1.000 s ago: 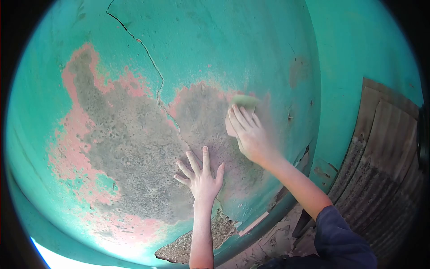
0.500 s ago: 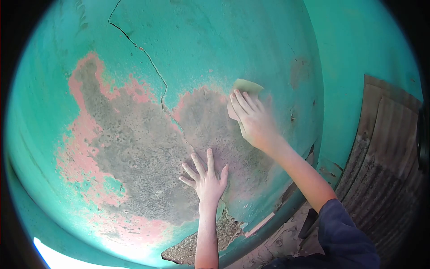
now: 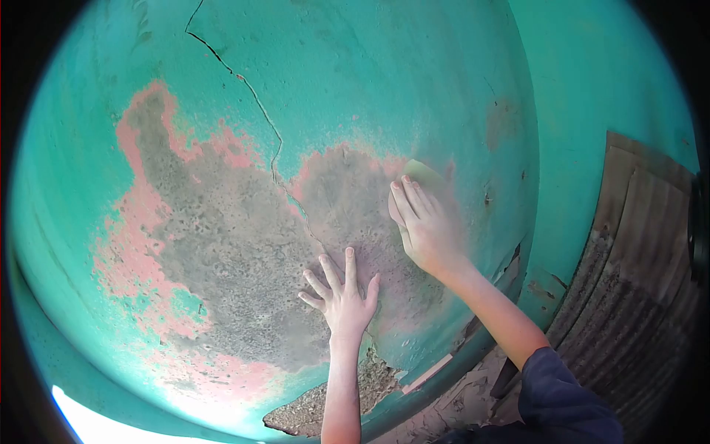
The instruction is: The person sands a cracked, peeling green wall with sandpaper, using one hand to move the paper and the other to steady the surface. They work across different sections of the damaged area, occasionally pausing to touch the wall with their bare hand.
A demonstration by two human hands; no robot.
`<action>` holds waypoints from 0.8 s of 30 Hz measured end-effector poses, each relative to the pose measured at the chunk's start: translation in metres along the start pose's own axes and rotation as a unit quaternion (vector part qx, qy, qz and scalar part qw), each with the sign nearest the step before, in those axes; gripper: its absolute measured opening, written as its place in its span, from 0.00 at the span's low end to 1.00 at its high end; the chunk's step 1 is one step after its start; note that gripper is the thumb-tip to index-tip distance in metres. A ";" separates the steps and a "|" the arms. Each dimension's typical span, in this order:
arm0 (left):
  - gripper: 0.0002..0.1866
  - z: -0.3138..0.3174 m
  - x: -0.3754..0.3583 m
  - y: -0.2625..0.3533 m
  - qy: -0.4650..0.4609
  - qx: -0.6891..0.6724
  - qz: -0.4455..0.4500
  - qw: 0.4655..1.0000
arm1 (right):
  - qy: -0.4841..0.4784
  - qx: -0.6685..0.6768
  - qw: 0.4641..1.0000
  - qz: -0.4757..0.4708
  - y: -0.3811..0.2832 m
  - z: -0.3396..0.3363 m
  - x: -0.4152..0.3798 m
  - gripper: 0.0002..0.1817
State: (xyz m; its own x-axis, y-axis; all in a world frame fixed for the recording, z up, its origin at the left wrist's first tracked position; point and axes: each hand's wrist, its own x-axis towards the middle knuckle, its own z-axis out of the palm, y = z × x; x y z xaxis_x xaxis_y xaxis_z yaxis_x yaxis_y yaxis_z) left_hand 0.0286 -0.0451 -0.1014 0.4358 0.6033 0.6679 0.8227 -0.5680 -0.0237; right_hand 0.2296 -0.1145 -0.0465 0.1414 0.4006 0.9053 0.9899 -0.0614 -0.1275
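Observation:
A turquoise painted wall (image 3: 355, 81) fills most of the view. On it spreads a large bare grey patch (image 3: 229, 237) with pink edges. My left hand (image 3: 346, 303) lies flat against the lower part of this patch, fingers spread, holding nothing. Higher and to the right, my right hand (image 3: 435, 237) presses a piece of sandpaper (image 3: 424, 175) to the wall at the patch's upper right edge. The sandpaper's pale green and pinkish edges show around my fingers; the rest is hidden under them.
A thin crack (image 3: 259, 107) runs down the wall into the grey patch. At the bottom, a broken area (image 3: 325, 403) exposes rough material near my left forearm. Brown corrugated sheets (image 3: 636, 244) lean at the right. Chipped debris (image 3: 462, 399) is visible at lower right.
My right hand has slid downward and slightly right with the sandpaper. My left hand stays in nearly the same place on the wall.

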 end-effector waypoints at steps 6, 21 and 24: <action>0.46 0.001 -0.001 0.001 0.002 -0.004 0.003 1.000 | 0.026 0.068 0.997 0.032 -0.002 0.013 0.001 0.37; 0.47 0.010 -0.002 0.000 0.039 0.015 0.008 0.999 | -0.033 -0.045 0.998 0.033 -0.012 -0.001 0.010 0.39; 0.47 0.012 -0.001 0.000 0.048 0.019 0.013 0.999 | -0.024 -0.101 0.994 0.032 -0.018 -0.017 0.030 0.39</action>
State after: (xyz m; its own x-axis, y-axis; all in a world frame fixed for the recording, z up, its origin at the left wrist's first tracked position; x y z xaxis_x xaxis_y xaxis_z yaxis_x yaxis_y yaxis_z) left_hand 0.0328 -0.0393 -0.1111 0.4211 0.5317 0.7348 0.8259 -0.5597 -0.0683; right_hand 0.2165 -0.1168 -0.0104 0.2086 0.4332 0.8768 0.9585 -0.2688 -0.0952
